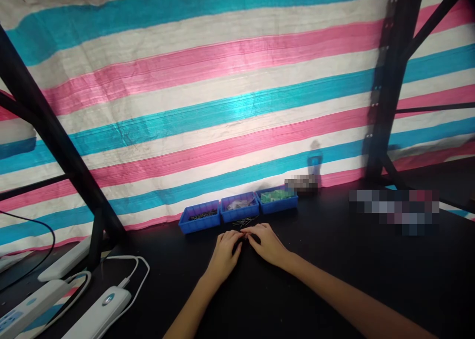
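My left hand (225, 252) and my right hand (267, 243) meet at their fingertips over the black table (315, 289). Both are closed around something small and reddish, too small to name. Just beyond the fingers lies a loose bunch of thin dark sticks (244, 222). Behind them three blue bins stand in a row: the left bin (201, 224) holds thin dark pieces, the middle bin (240, 213) holds clear or whitish pieces, and the right bin (279, 205) holds green pieces.
White power strips (100, 312) with white cables lie at the lower left. Black metal posts (393, 86) rise at both sides before a striped sheet (222, 106). Blurred-out items (397, 205) lie at the right, another behind the right bin.
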`<state>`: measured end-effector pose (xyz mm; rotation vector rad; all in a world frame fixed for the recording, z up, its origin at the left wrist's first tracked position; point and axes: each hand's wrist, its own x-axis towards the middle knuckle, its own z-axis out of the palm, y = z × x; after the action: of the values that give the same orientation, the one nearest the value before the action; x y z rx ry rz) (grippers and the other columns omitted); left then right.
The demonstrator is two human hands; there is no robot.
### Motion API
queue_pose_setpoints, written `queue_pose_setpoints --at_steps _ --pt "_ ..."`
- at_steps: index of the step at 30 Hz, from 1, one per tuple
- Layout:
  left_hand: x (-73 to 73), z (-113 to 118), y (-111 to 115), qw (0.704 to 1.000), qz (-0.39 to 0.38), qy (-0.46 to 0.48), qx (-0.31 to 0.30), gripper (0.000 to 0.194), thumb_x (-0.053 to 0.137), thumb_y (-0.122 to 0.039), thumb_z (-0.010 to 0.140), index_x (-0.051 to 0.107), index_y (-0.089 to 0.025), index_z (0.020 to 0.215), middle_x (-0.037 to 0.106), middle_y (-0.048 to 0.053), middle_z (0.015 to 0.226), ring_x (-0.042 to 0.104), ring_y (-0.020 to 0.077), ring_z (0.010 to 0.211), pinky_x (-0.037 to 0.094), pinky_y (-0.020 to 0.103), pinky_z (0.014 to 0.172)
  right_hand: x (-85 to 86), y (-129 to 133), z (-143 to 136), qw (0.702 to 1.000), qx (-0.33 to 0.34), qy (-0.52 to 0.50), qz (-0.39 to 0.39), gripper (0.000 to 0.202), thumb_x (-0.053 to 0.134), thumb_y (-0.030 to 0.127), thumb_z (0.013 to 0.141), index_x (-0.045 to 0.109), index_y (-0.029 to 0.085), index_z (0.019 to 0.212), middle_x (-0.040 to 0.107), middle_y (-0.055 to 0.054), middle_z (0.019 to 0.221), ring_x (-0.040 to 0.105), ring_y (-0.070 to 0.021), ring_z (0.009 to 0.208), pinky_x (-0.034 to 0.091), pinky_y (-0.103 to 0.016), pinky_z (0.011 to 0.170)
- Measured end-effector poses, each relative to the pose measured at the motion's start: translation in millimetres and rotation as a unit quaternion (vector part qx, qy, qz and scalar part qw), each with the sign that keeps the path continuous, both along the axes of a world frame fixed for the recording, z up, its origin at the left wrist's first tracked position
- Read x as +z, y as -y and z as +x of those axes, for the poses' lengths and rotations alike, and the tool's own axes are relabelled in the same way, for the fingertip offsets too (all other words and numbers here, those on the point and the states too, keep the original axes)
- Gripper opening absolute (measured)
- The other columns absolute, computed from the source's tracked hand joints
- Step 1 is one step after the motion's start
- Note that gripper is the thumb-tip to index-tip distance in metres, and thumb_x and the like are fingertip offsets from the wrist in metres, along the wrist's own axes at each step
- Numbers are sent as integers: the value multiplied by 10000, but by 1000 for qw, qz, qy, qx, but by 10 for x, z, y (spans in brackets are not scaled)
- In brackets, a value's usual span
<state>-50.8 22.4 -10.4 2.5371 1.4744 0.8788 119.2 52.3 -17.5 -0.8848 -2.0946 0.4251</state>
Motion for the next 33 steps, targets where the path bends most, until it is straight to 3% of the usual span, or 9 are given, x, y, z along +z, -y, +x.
queue_pose_setpoints --at_steps 6,13,25,33 --pt "-48 -54 -60 1000 9 -21 14 245 431 -211 856 635 -275 975 616 18 990 544 174 903 376 347 819 -18 -9 -2 999 22 -27 -33 319 452 129 812 592 243 1074 676 7 827 578 -167 818 370 -316 787" --pt "-49 -60 -61 999 10 -20 32 244 437 -209 859 648 -276 962 617 15 940 542 162 850 375 325 782 -56 -63 -10 995 17 -75 -59 241 485 167 793 621 219 985 666 -14 854 588 -173 827 422 -306 767" --pt "-2 -67 -13 992 19 -28 124 174 467 -275 844 639 -248 847 584 10 841 520 179 824 344 331 727 1 -82 8 985 17 -135 -110 169 555 270 781 692 176 811 661 -51 823 602 -172 771 464 -269 650" --pt "15 -50 -2 993 13 -14 119 124 491 -256 830 610 -233 805 586 -5 836 521 172 823 338 324 728 -49 -151 22 975 3 -172 -141 188 608 321 734 698 157 756 664 -62 793 608 -181 725 457 -265 594"
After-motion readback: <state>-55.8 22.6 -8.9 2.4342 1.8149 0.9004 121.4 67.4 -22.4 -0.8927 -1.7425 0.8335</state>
